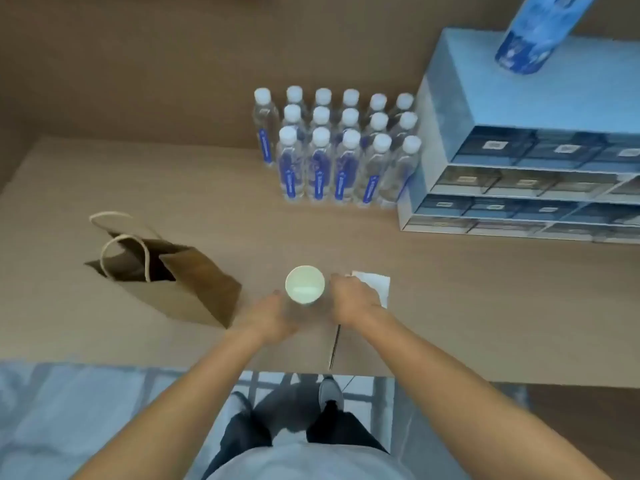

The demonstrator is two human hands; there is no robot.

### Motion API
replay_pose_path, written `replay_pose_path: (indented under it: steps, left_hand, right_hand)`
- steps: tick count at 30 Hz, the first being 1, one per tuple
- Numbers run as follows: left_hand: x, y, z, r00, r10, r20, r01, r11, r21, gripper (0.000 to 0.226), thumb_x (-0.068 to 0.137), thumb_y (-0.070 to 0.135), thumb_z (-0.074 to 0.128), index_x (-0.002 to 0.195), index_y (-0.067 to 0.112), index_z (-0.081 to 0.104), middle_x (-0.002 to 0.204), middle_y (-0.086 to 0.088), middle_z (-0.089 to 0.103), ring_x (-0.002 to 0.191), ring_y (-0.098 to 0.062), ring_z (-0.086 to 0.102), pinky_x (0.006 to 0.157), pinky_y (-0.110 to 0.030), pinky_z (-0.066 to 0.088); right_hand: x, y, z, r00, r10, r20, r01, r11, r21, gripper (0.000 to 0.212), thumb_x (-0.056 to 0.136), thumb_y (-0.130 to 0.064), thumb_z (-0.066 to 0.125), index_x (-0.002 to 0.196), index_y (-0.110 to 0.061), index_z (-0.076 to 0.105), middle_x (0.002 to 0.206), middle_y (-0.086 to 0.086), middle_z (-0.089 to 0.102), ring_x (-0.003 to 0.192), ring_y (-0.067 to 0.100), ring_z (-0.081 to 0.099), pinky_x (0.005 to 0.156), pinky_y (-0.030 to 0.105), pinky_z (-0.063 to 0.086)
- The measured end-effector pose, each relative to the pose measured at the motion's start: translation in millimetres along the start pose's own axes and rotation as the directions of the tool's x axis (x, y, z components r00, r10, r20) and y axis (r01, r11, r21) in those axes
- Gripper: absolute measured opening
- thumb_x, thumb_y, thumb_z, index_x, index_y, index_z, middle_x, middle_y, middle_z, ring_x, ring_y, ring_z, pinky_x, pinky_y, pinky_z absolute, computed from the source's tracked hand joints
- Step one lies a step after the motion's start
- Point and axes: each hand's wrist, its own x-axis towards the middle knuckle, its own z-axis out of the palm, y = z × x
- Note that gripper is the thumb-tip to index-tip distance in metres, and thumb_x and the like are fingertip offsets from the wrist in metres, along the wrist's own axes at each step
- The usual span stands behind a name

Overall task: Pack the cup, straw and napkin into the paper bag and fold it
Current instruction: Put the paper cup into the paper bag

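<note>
A cup (304, 284) with a pale lid stands upright on the tan table, its clear body blurred below the lid. My left hand (268, 317) is against its left side and my right hand (353, 299) against its right side, fingers curled toward it. A white napkin (377, 285) lies flat just right of the cup, partly under my right hand. A thin dark straw (335, 348) lies on the table near the front edge, below my right wrist. The brown paper bag (180, 289) stands open to the left, its rope handles up.
Several water bottles (336, 150) stand in rows at the back of the table. A blue-grey drawer unit (526, 161) fills the back right, with a blue bottle (533, 29) on top. The table's front edge (138, 363) runs just below my wrists.
</note>
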Motion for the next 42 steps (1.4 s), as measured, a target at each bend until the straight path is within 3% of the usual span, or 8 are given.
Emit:
replay_pose_path:
  steps: [6,14,20,26,29,33,36,42]
  left_hand:
    - [20,9,4,0.979,-0.011,-0.203,-0.090,0.872,-0.482,0.059,0.073,0.012,0.076,0.127,0.015,0.052,0.125,-0.007,0.063,0.113,-0.024,0.058,0.081,-0.021,0.038]
    - [-32,-1,-26,0.922,0.150,-0.358,-0.329,0.792,-0.514,0.051,0.079,0.018,0.071,0.127,0.027,0.057,0.117,0.007,0.069,0.080,-0.008,0.071,0.081,-0.028,0.055]
    - [-130,-27,-90,0.763,0.423,-0.489,-0.618,0.699,-0.360,0.040,0.097,0.037,0.047,0.136,0.039,0.048,0.097,0.016,0.069,0.086,-0.004,0.066,0.078,-0.026,0.056]
    - [-177,-141,-176,0.496,0.622,-0.606,-0.723,0.682,0.107,0.020,0.091,0.033,0.059,0.096,0.023,0.076,0.087,0.014,0.073,0.082,-0.001,0.068,0.072,-0.022,0.055]
    - [-153,-195,-198,0.434,0.762,-0.480,-0.645,0.635,0.424,0.025,0.089,0.031,0.057,0.110,0.025,0.070,0.104,0.011,0.069,0.094,0.002,0.061,0.081,-0.021,0.053]
    - [-101,-223,-198,0.324,0.938,-0.123,-0.611,0.306,0.730,0.047,0.082,0.006,0.060,0.127,0.022,0.058,0.131,-0.002,0.060,0.127,-0.019,0.050,0.096,-0.032,0.050]
    - [-72,-223,-202,0.251,0.966,0.068,-0.593,0.098,0.799,0.064,0.074,-0.003,0.061,0.130,0.026,0.050,0.135,-0.004,0.057,0.130,-0.025,0.047,0.097,-0.036,0.050]
    - [-44,-211,-204,0.135,0.965,0.224,-0.614,-0.096,0.783,0.034,0.089,0.022,0.047,0.122,0.028,0.053,0.114,0.003,0.063,0.106,-0.025,0.049,0.070,-0.034,0.055]
  right_hand:
    - [17,-12,12,0.988,-0.116,-0.100,0.153,0.787,0.597,0.055,0.064,-0.008,0.082,0.110,-0.022,0.056,0.107,-0.001,0.064,0.094,0.016,0.061,0.068,0.017,0.043]
    - [-17,-23,-38,0.955,-0.256,-0.148,0.296,0.804,0.516,0.065,0.064,-0.028,0.084,0.116,-0.030,0.044,0.107,-0.008,0.063,0.096,0.015,0.061,0.076,0.025,0.051]
    - [-86,-75,-129,0.887,-0.416,-0.203,0.460,0.837,0.297,0.056,0.059,-0.037,0.081,0.107,-0.036,0.052,0.098,-0.017,0.064,0.091,0.002,0.060,0.068,0.018,0.046]
    - [-106,-149,-155,0.870,-0.344,-0.354,0.449,0.848,0.280,0.059,0.064,-0.039,0.082,0.109,-0.040,0.045,0.101,-0.020,0.058,0.093,-0.004,0.056,0.063,0.011,0.044]
    - [-100,-184,-150,0.878,-0.301,-0.373,0.419,0.859,0.294,0.060,0.065,-0.037,0.082,0.111,-0.039,0.044,0.102,-0.018,0.058,0.095,0.000,0.056,0.065,0.014,0.044]
    - [-95,-221,-135,0.901,-0.250,-0.354,0.367,0.874,0.318,0.058,0.065,-0.034,0.083,0.110,-0.035,0.046,0.101,-0.017,0.059,0.094,0.001,0.056,0.065,0.015,0.044]
    - [-96,-239,-123,0.910,-0.211,-0.357,0.343,0.866,0.363,0.058,0.063,-0.032,0.085,0.107,-0.032,0.048,0.099,-0.015,0.060,0.093,0.006,0.058,0.070,0.022,0.049]
    - [-96,-254,-106,0.943,-0.176,-0.283,0.314,0.756,0.575,0.051,0.066,-0.019,0.083,0.106,-0.028,0.053,0.094,0.002,0.068,0.071,0.024,0.069,0.066,0.043,0.060]
